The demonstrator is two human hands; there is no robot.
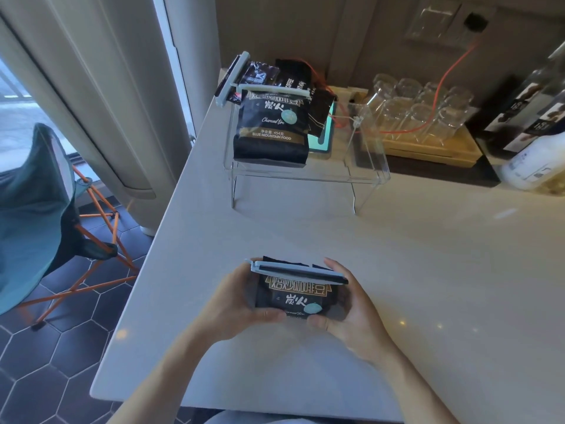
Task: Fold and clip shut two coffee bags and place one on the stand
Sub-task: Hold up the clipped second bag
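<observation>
A black coffee bag (298, 296) with gold lettering is held upright over the near part of the white counter. A pale blue clip (298, 272) runs across its folded top. My left hand (241, 304) grips its left side and my right hand (348, 307) grips its right side, thumbs on the front. A second black coffee bag (272, 130) stands on the clear acrylic stand (360, 175) at the back, with a pale clip (276, 90) across its top. More dark bags and another clip (232, 78) lean behind it.
Several upturned glasses sit on a wooden tray (434, 149) to the right of the stand, with an orange cable (440, 84) over them. A white bottle (533, 166) and dark bottles stand far right. A teal folding chair (33, 203) is on the floor left of the counter.
</observation>
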